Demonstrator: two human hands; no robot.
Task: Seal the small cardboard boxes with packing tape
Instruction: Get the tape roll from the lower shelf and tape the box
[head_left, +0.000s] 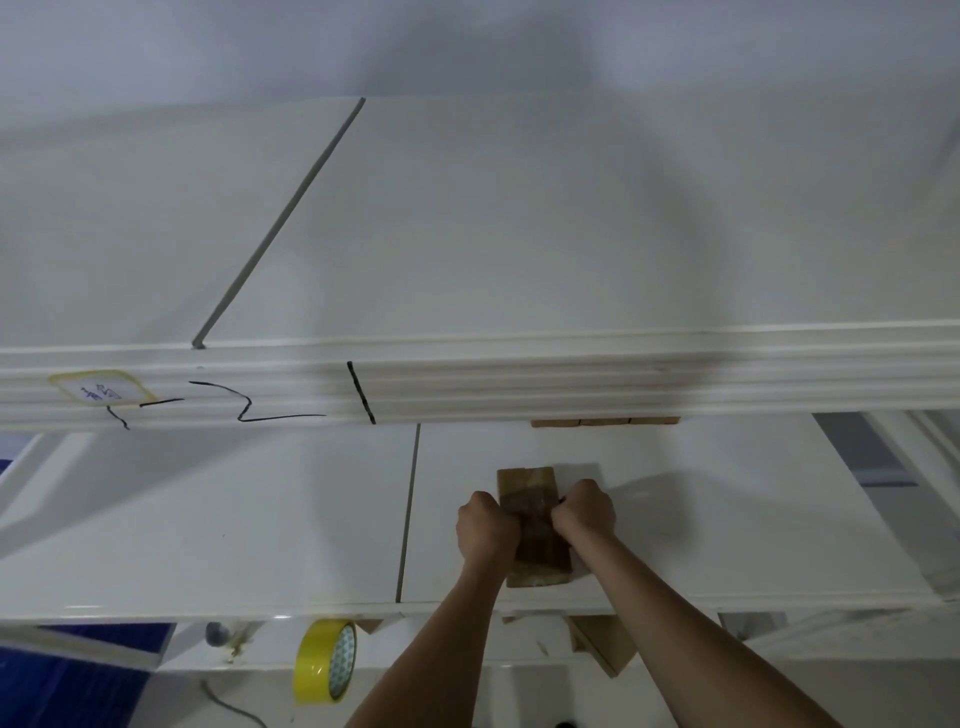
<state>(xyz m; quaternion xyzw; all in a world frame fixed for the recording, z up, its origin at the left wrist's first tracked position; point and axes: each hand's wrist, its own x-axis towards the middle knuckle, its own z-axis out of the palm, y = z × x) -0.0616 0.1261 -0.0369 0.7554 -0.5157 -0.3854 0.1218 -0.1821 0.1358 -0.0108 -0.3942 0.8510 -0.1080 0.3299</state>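
Box: small cardboard box (530, 501) flat on the white tabletop (260, 519), near its front edge.
Left hand (485, 525): grip clenched on the box's left side, steadying it.
Right hand (584, 512): grip clenched on the right side, probably pressing tape down.
Tape roll (326, 661): yellow, below the tabletop edge, within reach.

Far from you, a stack of white boards (467, 384) crosses the white table (208, 519), black marker scrawls (260, 408) on its near edge and a yellow-rimmed label (98, 393) at left.
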